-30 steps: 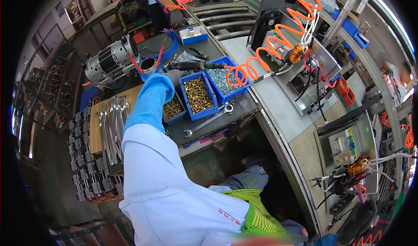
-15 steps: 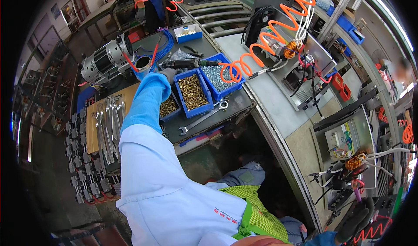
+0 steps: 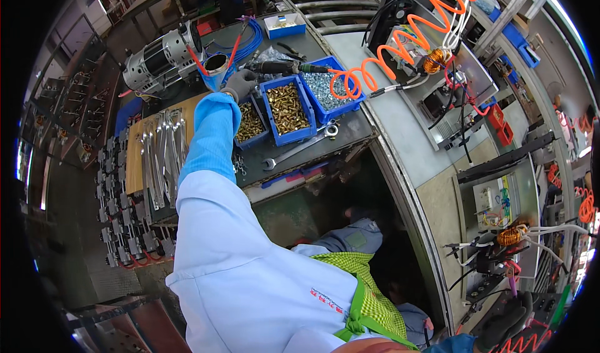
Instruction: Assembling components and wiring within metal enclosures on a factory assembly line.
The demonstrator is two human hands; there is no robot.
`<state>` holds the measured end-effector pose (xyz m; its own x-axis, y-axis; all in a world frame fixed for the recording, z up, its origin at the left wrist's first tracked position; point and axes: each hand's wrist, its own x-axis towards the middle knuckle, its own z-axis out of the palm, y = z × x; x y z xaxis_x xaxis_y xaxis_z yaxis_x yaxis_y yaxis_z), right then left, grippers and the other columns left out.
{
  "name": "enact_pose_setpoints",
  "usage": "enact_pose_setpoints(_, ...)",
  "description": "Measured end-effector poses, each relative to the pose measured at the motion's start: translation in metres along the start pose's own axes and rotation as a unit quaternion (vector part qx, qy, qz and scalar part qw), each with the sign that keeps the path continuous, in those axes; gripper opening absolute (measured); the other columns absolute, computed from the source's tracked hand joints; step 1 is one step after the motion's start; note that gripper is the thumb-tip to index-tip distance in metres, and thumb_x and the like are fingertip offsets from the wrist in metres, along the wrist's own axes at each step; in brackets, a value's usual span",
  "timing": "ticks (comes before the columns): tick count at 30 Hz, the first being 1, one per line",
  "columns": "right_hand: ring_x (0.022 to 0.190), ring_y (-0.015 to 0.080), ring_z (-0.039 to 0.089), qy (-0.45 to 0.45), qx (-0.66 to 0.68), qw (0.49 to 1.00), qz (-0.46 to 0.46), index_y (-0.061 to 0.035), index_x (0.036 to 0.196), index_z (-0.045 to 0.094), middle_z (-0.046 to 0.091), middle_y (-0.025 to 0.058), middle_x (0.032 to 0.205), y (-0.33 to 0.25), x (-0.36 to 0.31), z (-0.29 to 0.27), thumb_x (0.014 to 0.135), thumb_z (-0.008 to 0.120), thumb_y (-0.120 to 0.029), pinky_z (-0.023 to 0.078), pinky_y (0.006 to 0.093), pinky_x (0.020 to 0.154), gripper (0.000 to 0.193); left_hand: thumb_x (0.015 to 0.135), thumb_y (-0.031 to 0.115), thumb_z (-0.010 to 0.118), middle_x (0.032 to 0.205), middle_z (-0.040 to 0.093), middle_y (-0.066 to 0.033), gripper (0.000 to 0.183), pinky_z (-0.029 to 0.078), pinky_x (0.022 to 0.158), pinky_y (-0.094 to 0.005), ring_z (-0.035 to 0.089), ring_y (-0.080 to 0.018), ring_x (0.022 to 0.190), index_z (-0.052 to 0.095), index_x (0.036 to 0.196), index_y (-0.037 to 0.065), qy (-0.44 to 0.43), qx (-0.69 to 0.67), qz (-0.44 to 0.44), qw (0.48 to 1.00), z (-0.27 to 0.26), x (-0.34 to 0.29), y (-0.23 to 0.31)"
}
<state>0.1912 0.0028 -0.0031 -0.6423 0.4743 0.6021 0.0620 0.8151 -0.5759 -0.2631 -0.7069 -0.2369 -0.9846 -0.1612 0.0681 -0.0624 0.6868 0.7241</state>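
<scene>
The left hand (image 3: 239, 85), in a gray glove, is stretched far out over the dark table. Its fingers look bent, by the end of a long black tool (image 3: 275, 67), but I cannot tell if they hold it. The tool lies just behind a blue box of gold-colored screws (image 3: 289, 110) and reaches over a blue box of small silver parts (image 3: 326, 90). An orange curly hose (image 3: 369, 71) runs off to the right. A round can (image 3: 217, 65) is just beside the hand. A wrench (image 3: 301, 148) lies in front of the boxes. The right hand (image 3: 505, 323), in a dark glove, is low down near some wires; its grip is hard to tell.
</scene>
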Motion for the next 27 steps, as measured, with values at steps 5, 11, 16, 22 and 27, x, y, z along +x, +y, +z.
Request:
enact_pose_setpoints(5,0.106,0.0217,0.051,0.003,-0.026,1.0,-0.001,0.0049,0.121,0.051,0.055,0.0131,0.114,-0.001,-0.001,0.002,0.1,0.036,-0.035,0.038,0.0343,0.095,0.048,0.08,0.009,0.059,0.081,0.064,-0.0061,0.036,0.049,0.058,-0.0308,0.058,-0.0168,0.062,0.06,0.116,0.003,0.038,-0.309,-0.111,0.944,-0.006,0.004,-0.01)
enact_pose_setpoints(11,0.086,0.0214,0.052,0.035,-0.03,0.997,-0.068,0.0058,0.11,0.056,0.058,0.0126,0.096,-0.017,-0.001,0.012,0.098,0.041,-0.037,0.042,0.0331,0.077,0.047,0.079,0.022,0.062,0.086,0.065,-0.0134,0.036,0.05,0.073,-0.0351,0.062,-0.0248,0.077,0.064,0.111,0.007,-0.002,-0.017,0.013,1.0,-0.008,0.005,-0.008)
enact_pose_setpoints(16,0.106,0.0216,0.051,-0.006,-0.016,1.0,-0.003,0.0052,0.122,0.05,0.055,0.0137,0.113,-0.002,-0.005,0.0,0.101,0.033,-0.034,0.039,0.0341,0.094,0.047,0.07,0.027,0.066,0.099,0.066,-0.0173,0.039,0.048,0.084,-0.0401,0.062,-0.0337,0.097,0.067,0.104,0.007,-0.169,0.248,0.101,0.949,-0.011,0.0,0.031)
enact_pose_setpoints(22,0.103,0.0211,0.052,-0.015,-0.022,1.0,-0.01,0.0053,0.122,0.05,0.055,0.0135,0.112,-0.003,-0.008,0.002,0.101,0.032,-0.034,0.04,0.0333,0.092,0.047,0.074,0.019,0.06,0.104,0.065,-0.0185,0.031,0.05,0.082,-0.0414,0.063,-0.0343,0.096,0.068,0.101,0.007,-0.203,0.45,0.012,0.87,0.006,0.007,0.049)
enact_pose_setpoints(27,0.101,0.0208,0.052,0.002,-0.006,1.0,-0.012,0.005,0.122,0.05,0.055,0.0129,0.112,-0.009,-0.012,0.004,0.101,0.032,-0.034,0.041,0.0331,0.091,0.048,0.081,0.02,0.055,0.114,0.061,-0.0207,0.032,0.048,0.09,-0.0396,0.06,-0.0331,0.103,0.066,0.106,0.005,-0.236,0.515,0.002,0.824,0.026,0.016,0.049)
